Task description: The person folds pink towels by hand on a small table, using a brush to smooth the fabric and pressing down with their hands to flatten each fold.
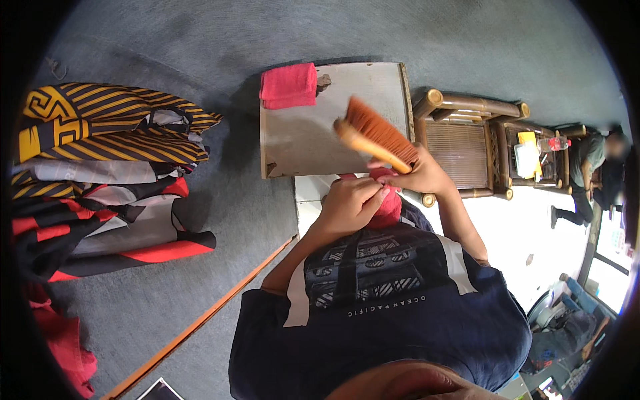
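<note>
My right hand (427,175) is closed around the handle end of a wooden brush (363,143) with reddish-brown bristles. The brush tilts up and to the left, above the near right part of a small table, and is slightly blurred. Close against my body, my left hand (347,205) pinches a red cloth (385,212), which hangs down in front of my dark shirt. My right fingertips are beside the same cloth; whether they also grip it is hard to make out. A folded pinkish-red towel (288,85) lies on the far left corner of the table.
The small table (347,80) has a worn, chipped pale top. Striped and red-black garments (120,127) hang along the left. To the right are a bamboo chair (457,153) and a bamboo stand carrying a bottle (555,145). Another person (587,167) is at the far right.
</note>
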{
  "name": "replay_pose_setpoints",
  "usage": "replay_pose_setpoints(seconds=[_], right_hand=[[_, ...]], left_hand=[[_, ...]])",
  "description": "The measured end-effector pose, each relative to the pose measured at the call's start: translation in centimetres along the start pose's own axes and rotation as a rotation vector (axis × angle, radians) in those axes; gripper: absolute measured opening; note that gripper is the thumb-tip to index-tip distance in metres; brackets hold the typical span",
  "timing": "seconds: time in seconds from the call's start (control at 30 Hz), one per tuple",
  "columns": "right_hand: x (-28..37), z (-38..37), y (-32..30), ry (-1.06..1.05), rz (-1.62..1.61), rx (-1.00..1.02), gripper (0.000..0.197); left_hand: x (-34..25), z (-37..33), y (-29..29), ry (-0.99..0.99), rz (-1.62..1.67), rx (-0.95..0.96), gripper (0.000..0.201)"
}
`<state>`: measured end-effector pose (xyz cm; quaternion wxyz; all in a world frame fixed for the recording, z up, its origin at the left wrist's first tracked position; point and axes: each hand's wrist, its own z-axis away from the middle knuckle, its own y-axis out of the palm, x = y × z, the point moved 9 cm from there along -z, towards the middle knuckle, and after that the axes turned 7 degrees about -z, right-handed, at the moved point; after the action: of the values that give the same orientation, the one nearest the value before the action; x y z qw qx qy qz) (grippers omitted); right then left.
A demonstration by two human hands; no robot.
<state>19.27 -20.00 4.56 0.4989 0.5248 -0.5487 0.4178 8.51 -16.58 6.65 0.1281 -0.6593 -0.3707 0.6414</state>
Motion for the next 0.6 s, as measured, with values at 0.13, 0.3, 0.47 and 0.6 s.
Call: replay_pose_setpoints(seconds=[0.13, 0.3, 0.47, 0.6], right_hand=[[-1.9, 0.3, -0.5, 0.122, -0.012, 0.072, 0.025], [-1.5, 0.4, -1.8, 0.242, -0.062, 0.074, 0.023], [-1.2, -0.7, -3.1, 0.095, 0.094, 0.107, 0.017], [-1.3, -1.5, -3.3, 0.107, 0.066, 0.115, 0.017]], left_hand=[[0.6, -0.4, -0.3, -0.043, 0.042, -0.107, 0.015], [1.3, -0.8, -1.3, -0.159, 0.085, -0.203, 0.016], [1.2, -1.4, -1.7, -0.251, 0.168, -0.161, 0.013], [1.6, -1.4, -2.6, -0.241, 0.277, -0.237, 0.015]])
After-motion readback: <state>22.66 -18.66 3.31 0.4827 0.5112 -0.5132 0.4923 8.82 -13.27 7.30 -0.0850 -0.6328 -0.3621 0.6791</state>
